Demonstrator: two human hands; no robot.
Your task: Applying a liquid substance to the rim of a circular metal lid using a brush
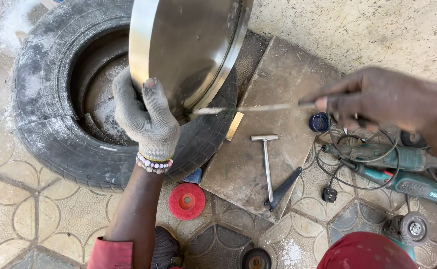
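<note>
L hand [146, 117], gloved, grips 1 steel pan [188, 45]; R hand [378, 99] pinches 1 thin rod [251, 108] — 2 grinders [403, 172] at 4 o'clock.

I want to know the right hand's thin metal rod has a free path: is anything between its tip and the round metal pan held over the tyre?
Nothing visible. The thin metal rod in the bare right hand runs unobstructed to the round shiny metal pan, its tip at the pan's lower rim. The gloved left hand grips that rim just left of the tip, above the black rubber tyre.

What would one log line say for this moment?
left hand: gloved, holds metal pan over tyre | right hand: thin rod touching pan
</note>
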